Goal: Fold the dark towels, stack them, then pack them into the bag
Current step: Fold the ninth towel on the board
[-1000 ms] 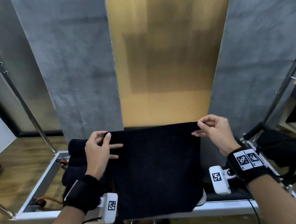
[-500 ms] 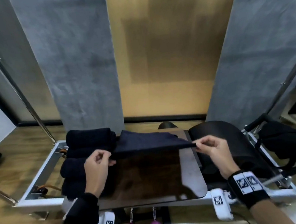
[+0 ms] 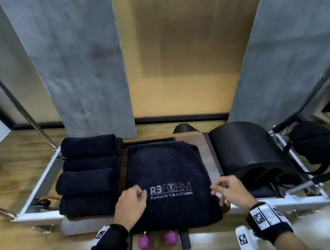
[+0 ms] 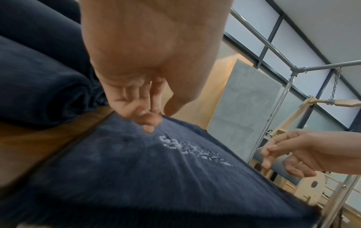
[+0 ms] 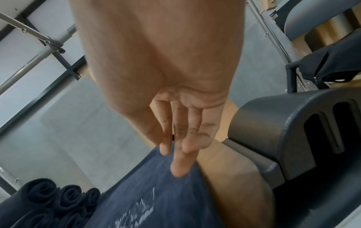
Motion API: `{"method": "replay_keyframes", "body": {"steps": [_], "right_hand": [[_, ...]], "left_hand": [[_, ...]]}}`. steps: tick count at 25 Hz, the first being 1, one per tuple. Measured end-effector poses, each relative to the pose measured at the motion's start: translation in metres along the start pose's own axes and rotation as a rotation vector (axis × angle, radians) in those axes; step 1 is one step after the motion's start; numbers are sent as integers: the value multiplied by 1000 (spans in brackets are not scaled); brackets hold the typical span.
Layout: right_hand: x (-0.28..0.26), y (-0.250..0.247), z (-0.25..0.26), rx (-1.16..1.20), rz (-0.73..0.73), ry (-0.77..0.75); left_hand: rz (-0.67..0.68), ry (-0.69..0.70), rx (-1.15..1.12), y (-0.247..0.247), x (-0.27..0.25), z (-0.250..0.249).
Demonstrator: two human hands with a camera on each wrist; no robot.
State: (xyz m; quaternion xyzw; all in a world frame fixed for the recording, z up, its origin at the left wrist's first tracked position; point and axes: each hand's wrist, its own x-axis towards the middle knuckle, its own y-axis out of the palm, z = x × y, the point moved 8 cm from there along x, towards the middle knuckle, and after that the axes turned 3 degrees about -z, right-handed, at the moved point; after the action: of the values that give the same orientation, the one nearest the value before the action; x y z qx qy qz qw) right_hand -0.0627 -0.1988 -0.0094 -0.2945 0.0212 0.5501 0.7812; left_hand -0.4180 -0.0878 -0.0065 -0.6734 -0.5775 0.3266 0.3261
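Matt terry-cloth towel (image 3: 164, 173), glossy wooden board (image 3: 205, 153)

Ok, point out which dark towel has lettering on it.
The flat towel spread on the wooden board, between both hands; the rolled towels beside it, to its left, are plain.

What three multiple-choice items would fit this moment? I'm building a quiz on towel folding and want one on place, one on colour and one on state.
1. Where do the rolled towels lie, relative to the logo towel?
A. On its left
B. On its right
C. On top of it

2. What colour are the two small weights?
A. Green
B. Purple
C. Yellow

3. How is the logo towel lying?
A. Rolled up
B. Packed in the bag
C. Spread out, logo up

Answers: A, the rolls sit left of it; B, both weights are purple; C, the white lettering faces up.
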Motion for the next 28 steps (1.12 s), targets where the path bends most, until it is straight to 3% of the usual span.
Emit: {"method": "replay_keyframes", "body": {"steps": [4,7,10,13,15,18,21,23,28], "right_hand": [[45,-11,36,42,-91,-20],[83,-8,49,96,-123,15],[125,-1,49,132,-156,88],[160,10,47,167,-174,163],[178,18,46,145,-180,198],[195,23,41,178,-188,261],[205,9,27,404,-367,336],[208,1,21,437,-455,345],[215,16,31,210,-189,299]], "left_hand": [[102,139,-120,23,46,-43],[217,166,-67,46,81,-54],[316,177,102,65,110,-58],[530,171,389,88,124,-53],[645,124,453,96,129,-48],[699,78,480,98,133,-45],[706,72,468,99,134,-46],[721,71,463,100,132,-47],[737,66,455,97,130,-50]]}}
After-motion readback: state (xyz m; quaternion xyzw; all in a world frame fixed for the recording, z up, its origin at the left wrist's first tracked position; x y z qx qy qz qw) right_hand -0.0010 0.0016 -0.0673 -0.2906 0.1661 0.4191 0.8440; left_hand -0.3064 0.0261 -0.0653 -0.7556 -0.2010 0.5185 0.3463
